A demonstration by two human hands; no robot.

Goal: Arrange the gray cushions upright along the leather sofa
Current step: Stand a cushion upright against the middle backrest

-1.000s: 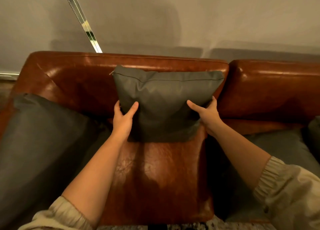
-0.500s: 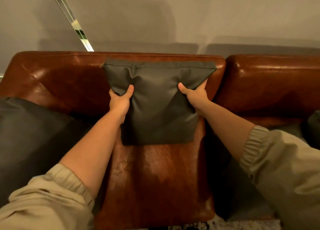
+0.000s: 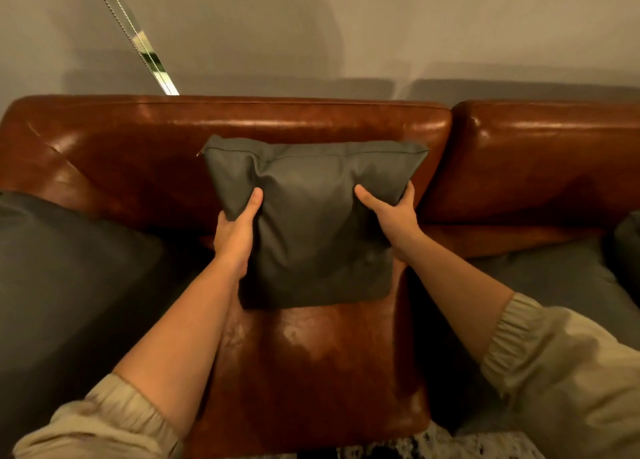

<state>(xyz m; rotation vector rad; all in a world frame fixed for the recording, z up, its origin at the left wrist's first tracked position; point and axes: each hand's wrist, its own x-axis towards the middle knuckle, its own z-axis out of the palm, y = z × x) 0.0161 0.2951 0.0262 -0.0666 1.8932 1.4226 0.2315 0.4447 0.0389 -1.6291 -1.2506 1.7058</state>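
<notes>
- A gray cushion (image 3: 311, 223) stands upright on the brown leather sofa (image 3: 311, 365), its back against the backrest and its lower edge on the seat, zipper seam along the top
- The left hand (image 3: 235, 233) grips the cushion's 9 o'clock edge, thumb pressed on the front face and the fingers wrapped out of sight behind the fabric
- The right hand (image 3: 391, 216) grips the 3 o'clock edge the same way, thumb on the front, fingers curled round the side
- A second gray cushion (image 3: 69, 285) lies on the seat at 9 o'clock, well apart from the held one
- More gray cushion fabric (image 3: 554, 275) covers the seat at 3 o'clock, beside the right forearm
- A slanted metal strip (image 3: 145, 46) crosses the wall at 11 o'clock
</notes>
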